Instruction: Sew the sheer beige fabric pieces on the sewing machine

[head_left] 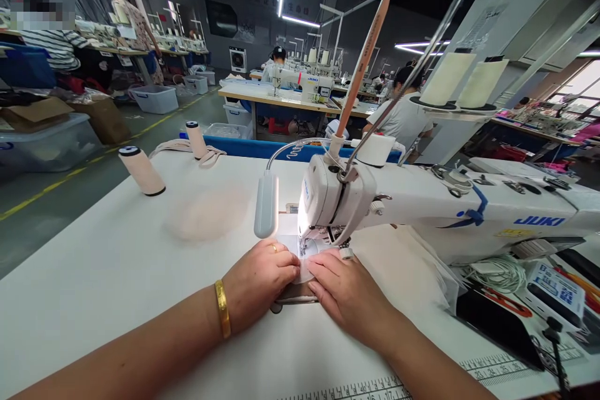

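Note:
My left hand (263, 281), a gold bangle at its wrist, rests just left of the needle of a white sewing machine (340, 194). Its fingers are bent together on a small piece of pale, sheer fabric (305, 274). From the other side my right hand (349, 290) grips the same fabric, thumb and forefinger close to the presser foot (304, 247). A beige strip shows at the near edge between the hands. The fingertips partly cover the fabric, and the machine head hides some of the sewing area.
Left of the machine lies a thin pale piece of cloth (206, 212). Two thread cones, one a beige cone (143, 172), stand farther back near a coiled strip. A lamp (266, 206) hangs beside the needle. Sheer cloth (412, 269), cable and tools occupy the right.

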Motion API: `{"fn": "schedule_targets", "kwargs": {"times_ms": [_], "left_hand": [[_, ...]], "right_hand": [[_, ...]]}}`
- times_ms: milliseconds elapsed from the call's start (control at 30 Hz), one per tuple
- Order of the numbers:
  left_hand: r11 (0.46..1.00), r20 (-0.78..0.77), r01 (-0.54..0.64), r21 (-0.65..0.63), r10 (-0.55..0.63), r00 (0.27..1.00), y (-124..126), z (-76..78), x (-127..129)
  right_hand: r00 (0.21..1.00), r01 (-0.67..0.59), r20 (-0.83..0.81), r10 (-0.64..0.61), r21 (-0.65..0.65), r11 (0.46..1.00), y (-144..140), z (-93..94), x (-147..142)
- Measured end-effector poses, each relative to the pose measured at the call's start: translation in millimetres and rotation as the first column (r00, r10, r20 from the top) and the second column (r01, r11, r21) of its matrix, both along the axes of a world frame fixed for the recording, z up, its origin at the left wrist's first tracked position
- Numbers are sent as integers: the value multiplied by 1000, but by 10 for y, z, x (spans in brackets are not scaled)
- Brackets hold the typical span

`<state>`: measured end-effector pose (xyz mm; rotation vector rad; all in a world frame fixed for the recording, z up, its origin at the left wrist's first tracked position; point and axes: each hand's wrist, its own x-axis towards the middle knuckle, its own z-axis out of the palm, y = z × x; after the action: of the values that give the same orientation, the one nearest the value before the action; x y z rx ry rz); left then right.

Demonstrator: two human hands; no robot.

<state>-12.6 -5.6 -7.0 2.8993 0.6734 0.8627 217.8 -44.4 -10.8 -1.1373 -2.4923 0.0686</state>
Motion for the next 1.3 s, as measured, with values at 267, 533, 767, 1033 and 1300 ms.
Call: {"fn": "schedule_targets", "kwargs": {"times_ms": [267, 533, 767, 1033, 1300], "left_hand": [[999, -30, -48, -2, 48, 998, 83, -38, 8], [994, -40, -105, 29, 106, 994, 160, -90, 13], [987, -70, -152, -47, 149, 986, 165, -46, 16], [915, -305, -387, -116, 338, 890, -40, 237, 66], [951, -216, -214, -221, 166, 962, -91, 234, -17]], "right_hand": [[999, 39, -5, -39, 1, 999, 79, -45, -6], [997, 71, -26, -70, 39, 997, 119, -98, 10], [995, 73, -71, -70, 33, 997, 120, -115, 11], [983, -90, -159, 92, 20, 996, 34, 17, -36], [1000, -6, 10, 5, 17, 1000, 21, 34, 35]]}}
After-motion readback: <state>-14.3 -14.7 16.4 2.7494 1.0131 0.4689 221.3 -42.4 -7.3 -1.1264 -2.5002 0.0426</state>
